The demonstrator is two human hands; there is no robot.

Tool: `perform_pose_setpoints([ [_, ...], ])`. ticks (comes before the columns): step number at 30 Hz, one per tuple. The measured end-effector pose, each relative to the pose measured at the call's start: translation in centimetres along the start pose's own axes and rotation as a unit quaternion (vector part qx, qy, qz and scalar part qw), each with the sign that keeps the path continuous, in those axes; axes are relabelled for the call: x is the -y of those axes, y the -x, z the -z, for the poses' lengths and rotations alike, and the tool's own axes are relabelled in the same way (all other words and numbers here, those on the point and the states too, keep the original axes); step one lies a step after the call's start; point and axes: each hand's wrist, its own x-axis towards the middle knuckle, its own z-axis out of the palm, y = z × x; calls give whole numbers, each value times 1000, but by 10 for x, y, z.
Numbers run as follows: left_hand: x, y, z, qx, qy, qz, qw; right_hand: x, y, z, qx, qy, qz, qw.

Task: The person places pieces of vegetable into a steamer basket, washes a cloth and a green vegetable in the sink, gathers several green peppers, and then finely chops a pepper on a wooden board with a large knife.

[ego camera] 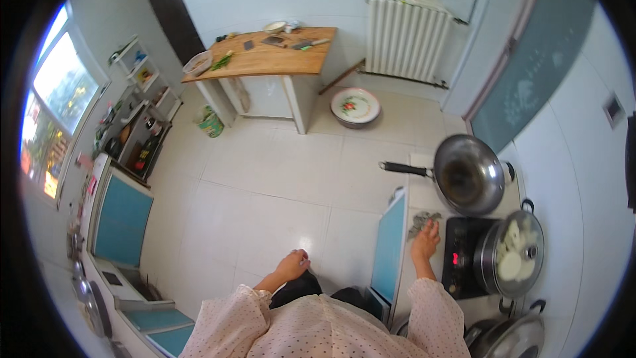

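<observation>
My right hand [426, 245] is on the light countertop [420, 199] at the right, its fingers over the near edge of a crumpled grey cloth [421, 223]. Right of that hand is a black induction cooker [456, 278] with a lit red display. A lidded steel pot [489, 258] stands on the cooker, and pale pieces of food show through its glass lid [527, 273]. My left hand [293, 264] hangs in front of my body above the floor, fingers curled in, with nothing visible in it.
Beyond the cloth lies a wok [467, 176], its handle [405, 168] jutting over the counter edge. A blue cabinet door [389, 246] stands out below. Across the tiled floor are a wooden-topped table [273, 62], an enamel basin [356, 105] and a green bin [210, 124].
</observation>
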Motion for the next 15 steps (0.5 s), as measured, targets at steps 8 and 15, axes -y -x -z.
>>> perform_pose_setpoints([
  [8,34,-61,41,109,-18,-67,992,9,10,3,-57,-15,-5,998],
  [15,120,-89,141,19,30,-18,999,25,25,-18,-125,-78,-107,983],
])
